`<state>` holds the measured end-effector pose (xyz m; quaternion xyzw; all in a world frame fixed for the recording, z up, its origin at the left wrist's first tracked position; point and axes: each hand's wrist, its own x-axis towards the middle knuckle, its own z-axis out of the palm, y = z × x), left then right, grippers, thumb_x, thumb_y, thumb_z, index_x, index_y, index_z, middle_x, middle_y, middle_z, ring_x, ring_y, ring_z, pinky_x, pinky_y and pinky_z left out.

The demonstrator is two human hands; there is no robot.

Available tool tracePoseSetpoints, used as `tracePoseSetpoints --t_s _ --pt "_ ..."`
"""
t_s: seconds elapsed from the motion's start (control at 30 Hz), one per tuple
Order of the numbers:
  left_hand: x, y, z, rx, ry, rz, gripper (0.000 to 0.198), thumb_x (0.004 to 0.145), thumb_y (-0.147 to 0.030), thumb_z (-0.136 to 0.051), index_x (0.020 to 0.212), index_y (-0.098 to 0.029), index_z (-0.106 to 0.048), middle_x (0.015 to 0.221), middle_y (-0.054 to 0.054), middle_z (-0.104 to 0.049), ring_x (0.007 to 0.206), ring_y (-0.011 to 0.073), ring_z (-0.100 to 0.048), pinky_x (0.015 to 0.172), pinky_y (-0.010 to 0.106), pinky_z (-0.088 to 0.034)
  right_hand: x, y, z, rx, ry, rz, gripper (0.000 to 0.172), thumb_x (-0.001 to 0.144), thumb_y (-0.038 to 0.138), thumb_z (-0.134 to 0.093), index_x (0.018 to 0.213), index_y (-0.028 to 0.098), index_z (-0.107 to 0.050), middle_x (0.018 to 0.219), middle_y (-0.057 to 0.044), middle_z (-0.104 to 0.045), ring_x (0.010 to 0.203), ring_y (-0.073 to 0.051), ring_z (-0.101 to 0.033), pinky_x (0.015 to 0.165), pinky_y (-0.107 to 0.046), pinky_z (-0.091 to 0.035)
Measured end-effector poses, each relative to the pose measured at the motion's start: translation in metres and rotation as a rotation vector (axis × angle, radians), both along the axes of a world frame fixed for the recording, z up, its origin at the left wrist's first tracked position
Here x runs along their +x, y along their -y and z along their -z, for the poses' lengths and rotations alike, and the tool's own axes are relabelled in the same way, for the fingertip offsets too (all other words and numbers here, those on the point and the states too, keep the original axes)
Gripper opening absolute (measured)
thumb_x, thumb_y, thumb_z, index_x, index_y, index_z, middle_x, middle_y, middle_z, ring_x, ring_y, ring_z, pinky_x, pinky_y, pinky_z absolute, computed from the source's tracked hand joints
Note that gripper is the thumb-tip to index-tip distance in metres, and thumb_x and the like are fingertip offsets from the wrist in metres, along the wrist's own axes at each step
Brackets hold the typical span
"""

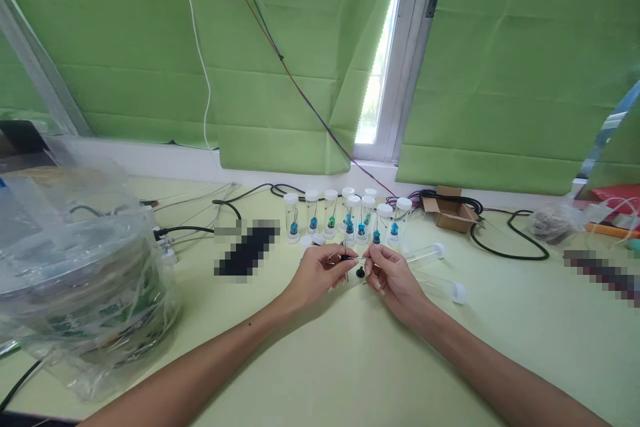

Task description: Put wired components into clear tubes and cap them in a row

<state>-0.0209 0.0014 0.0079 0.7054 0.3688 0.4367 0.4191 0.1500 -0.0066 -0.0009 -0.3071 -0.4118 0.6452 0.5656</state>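
Note:
Close together over the table, both hands work on one small item. My left hand point(317, 272) is closed, thumb and fingers pinching a small black part point(346, 257) with thin rods sticking out. The fingertips of my right hand point(397, 277) pinch a thin metal rod point(362, 258) that runs toward the black part; its far end is hard to make out. Between the hands, a small black piece with a round base point(361, 272) rests on the table. Just behind stand several clear tubes point(311, 213) with white caps and blue or green pieces inside.
Two clear capped tubes point(425, 253) lie right of my right hand. A small open cardboard box point(453, 213) and black cables point(520, 257) are at the back right. Plastic-wrapped reels point(90, 287) fill the left side. Green blinds point(290, 80) hang behind the table.

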Motion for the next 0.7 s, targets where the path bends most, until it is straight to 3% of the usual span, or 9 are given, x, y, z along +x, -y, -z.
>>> tracePoseSetpoints --t_s 0.37,0.7 --pt "-0.0006 0.0006 -0.0052 -0.030 0.021 -0.011 0.027 0.084 -0.043 -0.063 0.086 -0.016 -0.069 0.055 -0.002 -0.053 0.049 0.0092 -0.044 0.049 0.023 -0.034 -0.0013 -0.0005 0.0022 0.011 -0.007 -0.035 0.033 0.075 0.046 -0.077 0.081 0.018 -0.061 0.058 0.004 -0.059 0.040 -0.004 -0.041 0.038 -0.018 -0.025" --pt "-0.0021 -0.0065 -0.0042 -0.085 0.108 -0.044 0.030 0.080 -0.045 -0.067 0.089 -0.016 -0.066 0.055 -0.001 -0.056 0.047 0.0097 -0.046 0.049 0.024 -0.035 -0.0031 -0.0001 -0.0003 0.250 0.241 0.205 0.032 0.074 0.043 -0.076 0.091 0.020 -0.063 0.077 0.002 -0.059 0.046 -0.007 -0.050 0.040 -0.021 -0.035"
